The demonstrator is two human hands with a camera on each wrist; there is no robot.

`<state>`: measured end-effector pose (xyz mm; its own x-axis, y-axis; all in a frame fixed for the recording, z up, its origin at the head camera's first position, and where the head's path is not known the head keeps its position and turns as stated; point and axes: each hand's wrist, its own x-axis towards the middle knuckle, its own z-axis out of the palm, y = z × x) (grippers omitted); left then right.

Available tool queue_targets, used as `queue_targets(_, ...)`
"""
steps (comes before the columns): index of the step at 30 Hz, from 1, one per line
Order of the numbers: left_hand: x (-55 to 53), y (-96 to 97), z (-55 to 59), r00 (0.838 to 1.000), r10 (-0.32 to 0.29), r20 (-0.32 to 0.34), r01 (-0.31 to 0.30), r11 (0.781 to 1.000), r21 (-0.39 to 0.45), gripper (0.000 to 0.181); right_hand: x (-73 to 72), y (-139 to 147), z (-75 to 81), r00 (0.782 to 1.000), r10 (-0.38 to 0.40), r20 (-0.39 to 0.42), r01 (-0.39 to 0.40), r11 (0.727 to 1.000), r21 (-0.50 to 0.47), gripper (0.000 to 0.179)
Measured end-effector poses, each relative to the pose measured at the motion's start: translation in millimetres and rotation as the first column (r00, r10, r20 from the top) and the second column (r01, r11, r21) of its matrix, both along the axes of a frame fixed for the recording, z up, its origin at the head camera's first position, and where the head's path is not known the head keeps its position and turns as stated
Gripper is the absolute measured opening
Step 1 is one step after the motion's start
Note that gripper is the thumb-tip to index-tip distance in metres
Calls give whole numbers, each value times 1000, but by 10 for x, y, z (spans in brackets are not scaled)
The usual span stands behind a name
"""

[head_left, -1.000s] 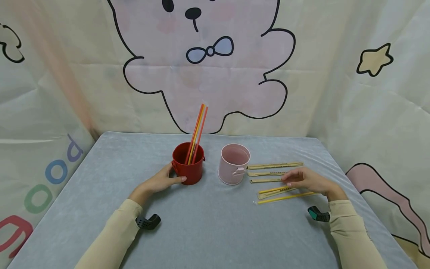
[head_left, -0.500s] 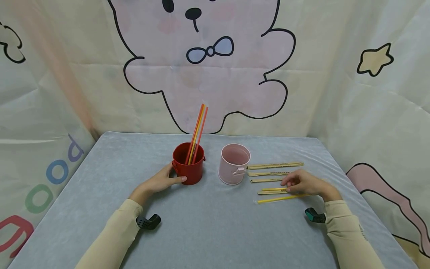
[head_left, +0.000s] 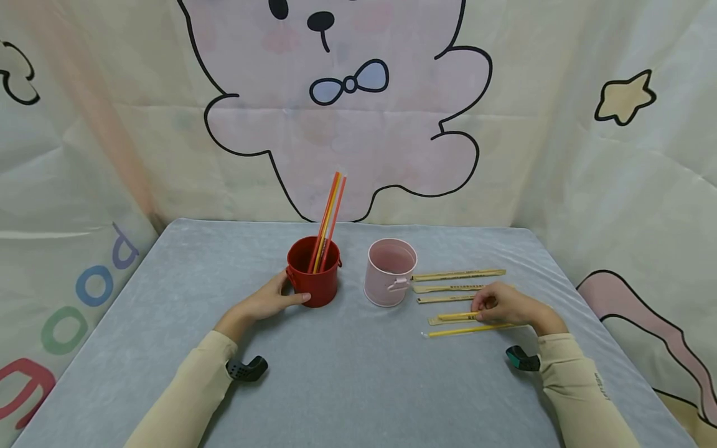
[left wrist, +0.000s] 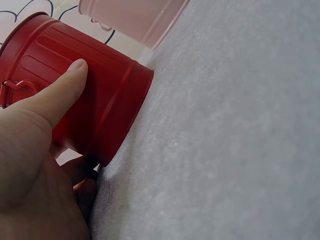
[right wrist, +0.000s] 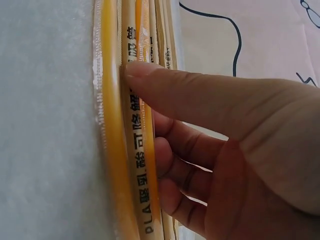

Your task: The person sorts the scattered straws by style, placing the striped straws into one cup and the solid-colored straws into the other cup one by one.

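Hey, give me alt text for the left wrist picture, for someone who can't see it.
A left hand grips a red bucket, the thumb lying against its side. Part of a pale pink bucket shows at the top, and light gray cloth fills most of the right.

Creased cream hangings (head_left: 538, 112) wall in a table (head_left: 358, 392) spread with a pale blue-grey cover, all of it in soft, even light. On the sheet facing me, a large pinkish cartoon animal (head_left: 336, 140) in a blue bow tie (head_left: 349, 84) rises behind the table's far edge; coloured letters (head_left: 79, 286) climb the left side, while a yellow star (head_left: 624, 98) decorates the right.
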<state>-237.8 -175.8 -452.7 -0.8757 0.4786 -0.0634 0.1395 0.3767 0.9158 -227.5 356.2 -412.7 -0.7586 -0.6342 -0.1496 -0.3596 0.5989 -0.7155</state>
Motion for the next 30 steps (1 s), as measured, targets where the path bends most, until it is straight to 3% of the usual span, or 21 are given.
queue_targets(7, 10, -7, -27, 1000, -10, -17, 10, 1000, 28, 80, -12, 53, -41, 999, 40, -10, -41, 998, -54, 4)
queue_targets(13, 11, 1, -39, 1000, -10, -16, 10, 999, 34, 79, -31, 87, -39, 999, 24, -21, -25, 996, -90, 7)
queue_targets(22, 17, -18, -36, 1000, 3, 1, -3, 1000, 7, 82, 5, 41, 83, 993, -104, -57, 94, 983, -158, 14)
queue_targets(30, -1, -9, -17, 1000, 2, 12, -2, 1000, 13, 82, 68, -20, 241, 966, -224, -129, 195, 959, -207, 17)
